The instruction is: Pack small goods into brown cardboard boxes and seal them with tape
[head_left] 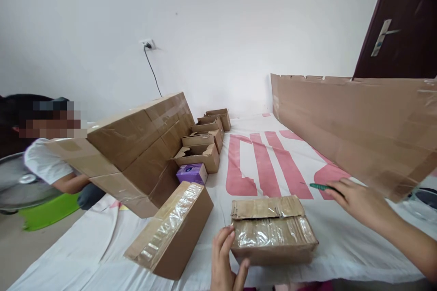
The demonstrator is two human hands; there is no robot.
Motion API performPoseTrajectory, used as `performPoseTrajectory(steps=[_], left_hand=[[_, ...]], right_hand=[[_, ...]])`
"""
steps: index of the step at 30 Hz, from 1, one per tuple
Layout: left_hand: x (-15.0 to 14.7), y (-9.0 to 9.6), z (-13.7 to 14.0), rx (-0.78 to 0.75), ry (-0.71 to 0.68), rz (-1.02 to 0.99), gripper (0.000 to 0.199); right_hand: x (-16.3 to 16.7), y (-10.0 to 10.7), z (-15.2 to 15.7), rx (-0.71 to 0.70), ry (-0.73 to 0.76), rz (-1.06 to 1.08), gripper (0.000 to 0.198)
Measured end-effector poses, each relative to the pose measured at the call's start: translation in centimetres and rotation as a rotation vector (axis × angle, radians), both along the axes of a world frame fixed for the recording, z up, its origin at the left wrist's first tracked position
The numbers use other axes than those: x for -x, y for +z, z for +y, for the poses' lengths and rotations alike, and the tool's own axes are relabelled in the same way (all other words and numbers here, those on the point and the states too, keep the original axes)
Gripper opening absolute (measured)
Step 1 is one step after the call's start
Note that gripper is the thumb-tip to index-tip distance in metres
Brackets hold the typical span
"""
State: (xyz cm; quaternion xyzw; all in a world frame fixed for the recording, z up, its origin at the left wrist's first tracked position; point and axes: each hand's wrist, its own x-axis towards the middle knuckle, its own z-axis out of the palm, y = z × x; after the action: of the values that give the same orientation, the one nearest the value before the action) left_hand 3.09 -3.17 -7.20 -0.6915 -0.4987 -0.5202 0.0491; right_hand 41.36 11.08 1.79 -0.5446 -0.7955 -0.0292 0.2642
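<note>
In front of me a small taped cardboard box lies on the white sheet, with a dark slit between its top flaps. My left hand is at its left end, fingers spread and fingertips at the corner, not wrapped round it. To the right, my right hand is closed round a green-handled tool with a thin metal shaft pointing left. That tool is above the sheet, apart from the box. Left of my left hand lies a longer taped carton.
A purple box and a row of open cardboard boxes stand beside a large stack of joined cartons. A tall cardboard panel stands at right. Another person crouches at left near a green stool.
</note>
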Motion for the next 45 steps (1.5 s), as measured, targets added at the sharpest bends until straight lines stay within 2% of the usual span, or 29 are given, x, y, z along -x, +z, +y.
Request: performPoseTrajectory(steps=[2, 5, 7, 10, 15, 20, 23, 26, 28, 30, 32, 34, 36, 39, 40, 42, 44, 45], left_hand=[[0.9, 1.5, 0.2, 0.082, -0.006, 0.102, 0.05], [2.0, 3.8, 0.7, 0.183, -0.018, 0.274, 0.059], [2.4, 5.1, 1.0, 0.219, -0.022, 0.375, 0.061], [2.8, 6.5, 1.4, 0.24, -0.005, 0.495, 0.054], [2.9, 7.8, 1.9, 0.26, 0.016, 0.637, 0.066], [2.6, 8.3, 1.3, 0.299, -0.047, 0.511, 0.057], [2.8, 8.1, 0.7, 0.269, -0.16, 0.331, 0.054], [3.1, 7.5, 0.5, 0.19, -0.378, 0.147, 0.047], [3.0, 7.2, 0.5, 0.168, -0.529, 0.08, 0.043], [2.5, 7.3, 0.5, 0.166, -0.587, 0.056, 0.048], [2.1, 7.6, 0.3, 0.171, -0.55, 0.06, 0.043], [1.8, 8.2, 0.2, 0.202, -0.487, 0.095, 0.027], [1.8, 8.9, 0.4, 0.235, -0.369, 0.123, 0.013], [1.8, 9.7, 1.8, 0.26, -0.136, 0.08, 0.01], [1.8, 9.9, 2.5, 0.303, -0.079, 0.061, 0.02], [1.4, 10.1, 3.9, 0.489, -0.038, 0.044, 0.055], [1.0, 10.1, 4.9, 0.724, -0.098, 0.035, 0.082], [0.8, 10.1, 5.2, 0.813, -0.141, 0.028, 0.086]], right_hand=[[0.2, -3.3, -0.3, 0.084, -0.004, -0.053, 0.039], [0.8, -7.4, -1.3, 0.23, 0.037, -0.012, 0.037], [1.1, -9.2, -2.0, 0.305, 0.054, 0.031, 0.034], [1.4, -10.1, -2.5, 0.325, 0.07, 0.065, 0.034], [3.0, -8.4, -3.2, 0.182, 0.125, 0.216, 0.031], [4.8, -5.8, -5.2, 0.083, 0.218, 0.33, 0.028], [5.0, -4.7, -6.5, 0.034, 0.259, 0.36, 0.027], [5.2, -4.2, -7.5, 0.009, 0.309, 0.392, 0.028], [5.5, -4.0, -7.9, 0.0, 0.379, 0.388, 0.028], [6.1, -3.8, -8.2, -0.009, 0.457, 0.353, 0.024], [6.6, -3.5, -8.1, -0.006, 0.498, 0.31, 0.018], [6.9, -3.0, -8.0, 0.019, 0.517, 0.279, 0.011], [7.0, -2.5, -7.8, 0.055, 0.53, 0.257, 0.006], [6.9, -2.3, -7.8, 0.104, 0.541, 0.237, 0.003], [6.9, -2.3, -7.8, 0.117, 0.539, 0.236, 0.002], [6.7, -2.3, -7.8, 0.15, 0.532, 0.234, 0.003], [6.4, -2.2, -7.5, 0.187, 0.535, 0.238, 0.005], [6.3, -1.9, -7.3, 0.199, 0.534, 0.251, 0.005]])
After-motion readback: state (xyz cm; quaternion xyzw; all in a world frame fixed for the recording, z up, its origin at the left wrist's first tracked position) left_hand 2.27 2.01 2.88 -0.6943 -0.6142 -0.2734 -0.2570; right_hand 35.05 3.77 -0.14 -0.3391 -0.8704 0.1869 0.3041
